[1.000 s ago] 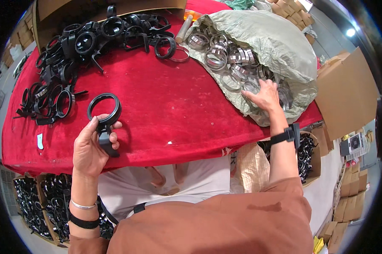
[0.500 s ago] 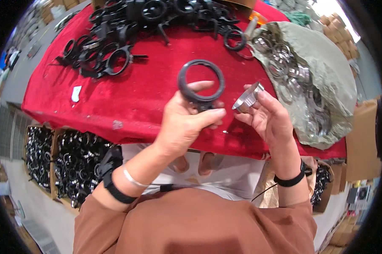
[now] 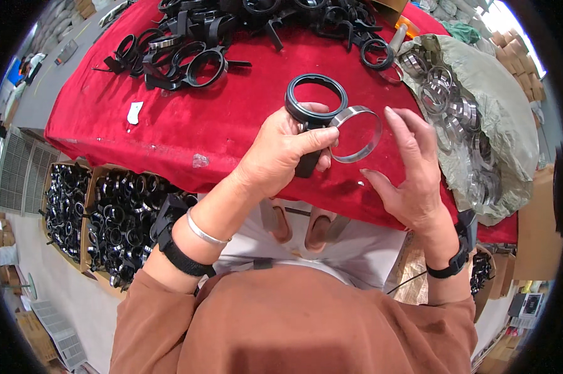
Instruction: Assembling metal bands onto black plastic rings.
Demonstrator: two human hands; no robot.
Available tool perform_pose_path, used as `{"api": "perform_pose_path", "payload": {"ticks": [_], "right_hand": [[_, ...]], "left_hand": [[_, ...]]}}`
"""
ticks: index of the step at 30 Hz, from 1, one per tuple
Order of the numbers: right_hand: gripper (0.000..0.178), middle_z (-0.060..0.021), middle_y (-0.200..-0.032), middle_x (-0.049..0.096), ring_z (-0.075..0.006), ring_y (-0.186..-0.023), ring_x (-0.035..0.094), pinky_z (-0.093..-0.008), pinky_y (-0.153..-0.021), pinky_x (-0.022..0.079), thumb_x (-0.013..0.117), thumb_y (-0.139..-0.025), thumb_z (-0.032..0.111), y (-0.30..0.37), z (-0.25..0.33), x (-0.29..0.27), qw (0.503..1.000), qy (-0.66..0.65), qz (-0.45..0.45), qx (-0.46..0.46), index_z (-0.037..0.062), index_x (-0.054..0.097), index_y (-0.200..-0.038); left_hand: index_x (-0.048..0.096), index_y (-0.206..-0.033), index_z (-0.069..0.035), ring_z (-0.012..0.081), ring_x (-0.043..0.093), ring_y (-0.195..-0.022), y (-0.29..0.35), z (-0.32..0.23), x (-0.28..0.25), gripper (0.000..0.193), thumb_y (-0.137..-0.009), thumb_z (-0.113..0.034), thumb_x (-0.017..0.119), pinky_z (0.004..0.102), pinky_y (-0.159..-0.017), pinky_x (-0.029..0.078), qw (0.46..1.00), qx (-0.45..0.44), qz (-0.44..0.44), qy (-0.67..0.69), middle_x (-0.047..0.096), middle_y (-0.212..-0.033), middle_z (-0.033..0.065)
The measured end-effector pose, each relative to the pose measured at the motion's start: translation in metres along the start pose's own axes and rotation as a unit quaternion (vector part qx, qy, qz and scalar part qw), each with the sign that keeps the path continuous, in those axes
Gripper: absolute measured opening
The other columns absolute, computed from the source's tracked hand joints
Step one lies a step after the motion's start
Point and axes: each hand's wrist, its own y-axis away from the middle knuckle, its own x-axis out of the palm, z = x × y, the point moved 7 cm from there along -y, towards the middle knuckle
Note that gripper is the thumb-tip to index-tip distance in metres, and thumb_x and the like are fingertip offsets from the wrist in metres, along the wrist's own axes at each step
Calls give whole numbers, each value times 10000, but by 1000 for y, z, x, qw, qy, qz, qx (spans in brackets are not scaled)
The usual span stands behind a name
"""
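My left hand (image 3: 275, 148) grips a black plastic ring holder (image 3: 301, 115), its round opening upward and its dark stem below my fingers. A thin shiny metal ring (image 3: 359, 154) stands tilted against the holder's right side, its near edge at my left thumb tip, so the left hand seems to hold both. Just right of it, my right hand (image 3: 415, 181) is open, thumb and fingers apart, touching nothing. Part of the stem is hidden behind my left fingers.
Many black ring holders (image 3: 208, 67) are heaped at the back of the red cloth table (image 3: 244, 93). At right, loose metal rings (image 3: 462, 111) lie on a pale green sack (image 3: 506, 106). A white scrap (image 3: 135, 113) lies at left. Boxes of black parts (image 3: 116, 218) stand lower left.
The metal ring has passed from my right hand to my left, beside the black holder. My right hand has let go and opened. The table has shifted slightly in view.
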Motion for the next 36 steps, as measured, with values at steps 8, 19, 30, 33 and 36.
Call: {"api": "perform_pose_path", "payload": {"ticks": [8, 19, 30, 33, 36], "right_hand": [[777, -168, -1150, 487, -358, -1026, 503, -419, -897, 443, 718, -545, -1, -20, 22, 15, 981, 76, 89, -152, 32, 469, -1280], [715, -132, -1046, 585, -209, -927, 610, -320, -781, 540, 816, -637, 117, -16, -11, 13, 928, -309, 50, 200, -17, 470, -1249], [698, -149, -1021, 635, -219, -920, 649, -324, -786, 548, 831, -632, 144, -30, -2, 29, 958, -249, 29, 140, -32, 512, -1228], [702, -153, -976, 634, -224, -894, 654, -319, -778, 549, 836, -622, 146, -28, 1, 34, 961, -250, 24, 118, -40, 518, -1220], [778, -143, -898, 613, -224, -778, 643, -316, -714, 548, 863, -574, 179, -18, 17, 28, 986, -155, -3, 63, -72, 511, -1221]], "left_hand": [[531, -1082, -11, 114, 590, -628, -2, -1, 1, 279, -856, -113, 658, 232, -540, 495, 999, -32, 32, -20, 590, -841, 49], [69, -1484, -117, 264, 664, -706, 13, 3, 4, 645, -991, -500, 230, 292, -574, 514, 999, -46, 18, -8, 544, -1228, 198], [39, -1495, -171, 186, 603, -825, 19, -11, 20, 604, -1004, -444, 260, 305, -743, 520, 992, -12, 38, -118, 532, -1204, 100], [67, -1494, -162, 164, 586, -866, 24, -13, 16, 588, -1007, -427, 262, 298, -755, 517, 980, 23, 44, -190, 534, -1187, 89], [81, -1490, -163, 243, 577, -953, 32, -14, 14, 567, -1009, -402, 261, 345, -850, 465, 956, 12, 49, -289, 555, -1146, 134]]}}
